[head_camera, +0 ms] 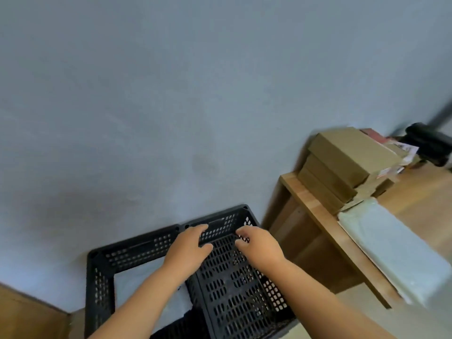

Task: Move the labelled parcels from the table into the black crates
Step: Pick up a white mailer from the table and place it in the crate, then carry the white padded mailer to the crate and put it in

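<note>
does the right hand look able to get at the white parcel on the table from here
Probably yes: the right hand is empty, and the white parcel lies uncovered at the table edge on its side.

Small packing or storage room: bare grey wall [171, 81], wooden table [318, 211] stacked with cardboard boxes [347, 157].

Open from above: right crate [234, 285], bare mesh floor. Left crate [102, 270] partly filled by a white parcel [137, 282]. Wall [171, 94] close behind both. Bench [315, 211] edge crowding the right, stacked with cardboard boxes [342, 165].
</note>
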The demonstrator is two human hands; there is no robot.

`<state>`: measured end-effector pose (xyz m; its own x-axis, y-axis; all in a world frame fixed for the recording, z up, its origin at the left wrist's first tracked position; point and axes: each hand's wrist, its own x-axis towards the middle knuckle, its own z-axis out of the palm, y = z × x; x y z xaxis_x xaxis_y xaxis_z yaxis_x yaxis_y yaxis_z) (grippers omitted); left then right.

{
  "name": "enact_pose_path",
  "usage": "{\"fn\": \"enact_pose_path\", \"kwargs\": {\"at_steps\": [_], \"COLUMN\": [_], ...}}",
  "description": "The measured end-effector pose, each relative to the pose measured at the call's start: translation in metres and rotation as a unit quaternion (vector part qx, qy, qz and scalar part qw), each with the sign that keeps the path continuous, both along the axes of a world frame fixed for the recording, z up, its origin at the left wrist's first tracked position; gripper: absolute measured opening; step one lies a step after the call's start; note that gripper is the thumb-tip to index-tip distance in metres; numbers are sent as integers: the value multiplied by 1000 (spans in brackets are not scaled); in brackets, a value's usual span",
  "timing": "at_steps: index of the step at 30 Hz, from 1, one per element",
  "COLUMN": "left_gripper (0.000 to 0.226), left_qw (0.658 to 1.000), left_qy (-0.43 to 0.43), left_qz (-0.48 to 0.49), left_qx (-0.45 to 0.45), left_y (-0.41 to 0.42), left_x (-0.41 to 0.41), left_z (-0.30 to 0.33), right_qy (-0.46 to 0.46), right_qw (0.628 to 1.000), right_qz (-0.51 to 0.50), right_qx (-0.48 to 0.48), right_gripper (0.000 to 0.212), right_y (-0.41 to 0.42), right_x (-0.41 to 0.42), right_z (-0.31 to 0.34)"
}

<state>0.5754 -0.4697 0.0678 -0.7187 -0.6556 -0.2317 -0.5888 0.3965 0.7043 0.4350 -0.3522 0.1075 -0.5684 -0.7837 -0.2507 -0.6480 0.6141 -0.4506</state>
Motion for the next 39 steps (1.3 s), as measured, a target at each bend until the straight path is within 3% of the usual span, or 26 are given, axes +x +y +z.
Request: {"fn": "enact_pose_path", "kwargs": {"at_steps": [7,20,29,39], "left_gripper": [50,49,49,53], "left_qw": [998,991,992,991], "left_qy": [35,72,49,18], "left_qz": [-55,-103,-104,-71], "left_qx": [13,42,58,109], "left_y": [114,330,376,394], "left_x": [-80,-241,-314,-425], "left_z": [42,53,40,-16], "right_qy": [-14,12,-14,-22], "right_qw": [996,985,976,968], "right_qz": [-77,-170,-212,-250], "right_qx": [-37,-43,-51,-28], "right_gripper": [31,27,28,35], "right_y": [130,372,442,474], "right_x": [-75,-238,-312,-426], "right_z": [24,41,32,13]}}
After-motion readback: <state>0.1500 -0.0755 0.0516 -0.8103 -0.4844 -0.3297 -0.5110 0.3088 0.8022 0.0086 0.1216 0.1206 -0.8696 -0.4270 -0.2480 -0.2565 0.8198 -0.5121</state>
